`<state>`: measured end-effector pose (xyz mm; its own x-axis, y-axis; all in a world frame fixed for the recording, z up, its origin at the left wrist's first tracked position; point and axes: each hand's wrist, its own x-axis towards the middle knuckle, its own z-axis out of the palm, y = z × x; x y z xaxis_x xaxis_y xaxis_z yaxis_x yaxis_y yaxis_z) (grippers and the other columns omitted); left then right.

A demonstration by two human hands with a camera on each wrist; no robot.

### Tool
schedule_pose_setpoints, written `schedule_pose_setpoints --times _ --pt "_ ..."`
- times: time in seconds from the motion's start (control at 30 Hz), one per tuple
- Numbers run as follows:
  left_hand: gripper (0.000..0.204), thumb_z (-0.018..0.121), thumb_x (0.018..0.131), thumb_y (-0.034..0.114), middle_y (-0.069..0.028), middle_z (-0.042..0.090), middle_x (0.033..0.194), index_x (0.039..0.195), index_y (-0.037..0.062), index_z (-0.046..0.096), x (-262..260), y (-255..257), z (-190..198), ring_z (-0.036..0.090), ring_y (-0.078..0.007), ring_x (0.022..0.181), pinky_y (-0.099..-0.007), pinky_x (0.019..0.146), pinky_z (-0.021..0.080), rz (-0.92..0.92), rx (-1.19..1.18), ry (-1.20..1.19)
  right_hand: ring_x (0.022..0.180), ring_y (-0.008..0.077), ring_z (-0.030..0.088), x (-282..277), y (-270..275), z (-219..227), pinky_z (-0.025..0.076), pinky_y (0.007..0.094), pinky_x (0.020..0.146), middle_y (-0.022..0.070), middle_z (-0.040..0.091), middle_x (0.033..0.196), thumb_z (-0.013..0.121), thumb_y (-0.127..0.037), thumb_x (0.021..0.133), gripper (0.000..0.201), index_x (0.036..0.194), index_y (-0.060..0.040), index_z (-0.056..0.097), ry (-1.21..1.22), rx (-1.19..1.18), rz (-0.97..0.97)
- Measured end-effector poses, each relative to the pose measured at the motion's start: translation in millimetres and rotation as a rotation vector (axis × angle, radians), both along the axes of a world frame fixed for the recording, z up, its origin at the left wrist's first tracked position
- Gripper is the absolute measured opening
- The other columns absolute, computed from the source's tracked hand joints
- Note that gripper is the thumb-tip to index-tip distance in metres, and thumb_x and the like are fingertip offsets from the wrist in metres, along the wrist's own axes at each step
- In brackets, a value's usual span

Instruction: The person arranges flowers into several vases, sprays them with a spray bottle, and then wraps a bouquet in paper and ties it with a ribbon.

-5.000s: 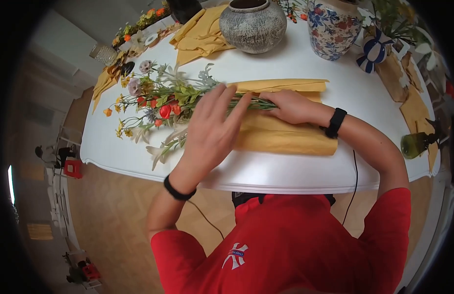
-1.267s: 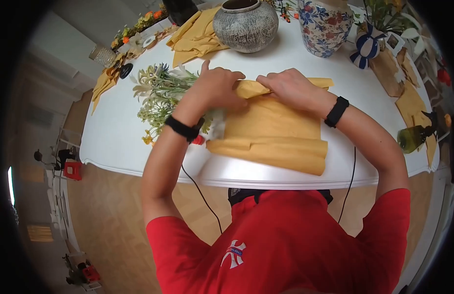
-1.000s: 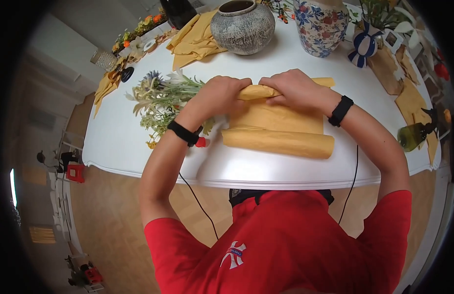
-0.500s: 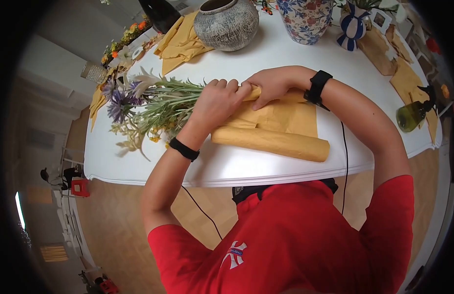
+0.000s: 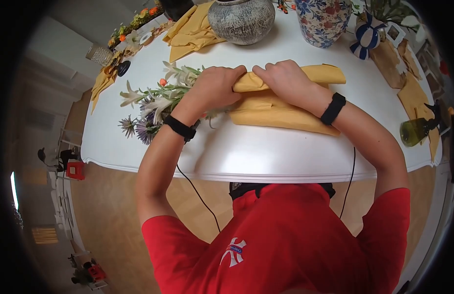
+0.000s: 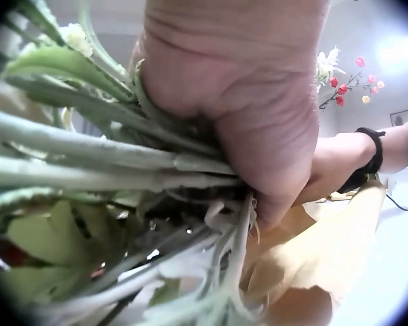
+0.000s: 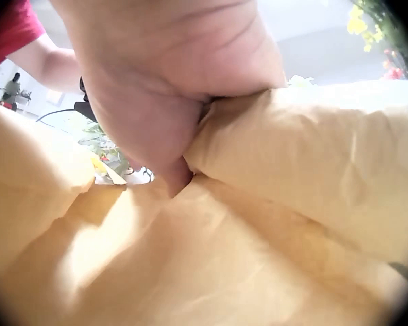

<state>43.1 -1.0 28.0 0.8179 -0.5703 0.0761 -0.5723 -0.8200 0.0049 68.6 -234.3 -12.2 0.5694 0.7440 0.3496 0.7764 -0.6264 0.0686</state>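
Note:
In the head view, a bouquet (image 5: 158,100) of artificial white and purple flowers lies at the left, stems pointing right into yellow wrapping paper (image 5: 286,117). My left hand (image 5: 216,88) grips the bouquet where the stems meet the paper. Its thumb and fingers curl round the green stems (image 6: 109,170) in the left wrist view. Just to the right, my right hand (image 5: 288,83) holds the rolled far part of the paper, fingers bent over it. The right wrist view shows this roll (image 7: 313,149) under the palm. Stem ends are hidden inside the paper.
The white table (image 5: 266,152) bears a grey textured pot (image 5: 241,22), a floral vase (image 5: 325,22) and crumpled yellow paper (image 5: 195,32) at the back. A green spray bottle (image 5: 414,131) stands at the right. Cables hang by the front edge.
Five seconds ago my right hand held the stems and my left hand lay spread over them. Since then the bouquet has turned, its purple flowers now lower, and the paper has been rolled around the stems.

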Motion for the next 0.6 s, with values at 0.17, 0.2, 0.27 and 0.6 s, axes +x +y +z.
schedule_pose_setpoints --times 0.17,0.2,0.27,0.6 --pt "0.048 0.08 0.074 0.02 -0.0112 0.067 0.087 0.115 0.0091 0.058 -14.2 -4.5 -4.6 0.069 -0.0347 0.08 -0.0441 0.071 0.053 -0.086 0.097 -0.144 0.096 0.0324 0.071 -1.3 -11.9 39.7 0.055 0.0417 0.085 0.0134 0.074 0.103 0.081 -0.025 0.081 0.054 0.127 -0.0057 0.061 0.679 -0.049 0.067" --pt "0.046 0.079 0.075 0.02 -0.01 0.066 0.086 0.114 0.0095 0.058 -14.9 -5.5 -7.7 0.068 -0.033 0.079 -0.0432 0.071 0.052 -0.101 0.111 -0.194 0.099 0.0304 0.071 11.7 -14.3 38.2 0.054 0.0401 0.088 0.0133 0.074 0.107 0.083 -0.028 0.08 0.057 0.128 -0.0053 0.061 0.843 -0.041 0.106" --pt "0.043 0.078 0.076 0.019 -0.0077 0.062 0.085 0.112 0.0103 0.056 -16.6 -6.5 -15.7 0.068 -0.0296 0.075 -0.0414 0.069 0.051 -0.13 0.137 -0.295 0.104 0.0232 0.068 16.2 -15.0 44.7 0.053 0.0353 0.093 0.0111 0.072 0.116 0.086 -0.03 0.078 0.063 0.13 -0.005 0.061 1.101 -0.08 0.086" --pt "0.047 0.074 0.081 0.023 -0.0046 0.061 0.096 0.124 0.0126 0.058 -10.3 0.3 -26.8 0.063 -0.0247 0.093 -0.0388 0.084 0.049 -0.077 0.194 -0.446 0.104 0.0335 0.07 8.3 -6.4 31.5 0.054 0.0421 0.09 0.0204 0.073 0.111 0.079 -0.027 0.086 0.053 0.131 -0.0041 0.061 0.764 -0.061 -0.025"
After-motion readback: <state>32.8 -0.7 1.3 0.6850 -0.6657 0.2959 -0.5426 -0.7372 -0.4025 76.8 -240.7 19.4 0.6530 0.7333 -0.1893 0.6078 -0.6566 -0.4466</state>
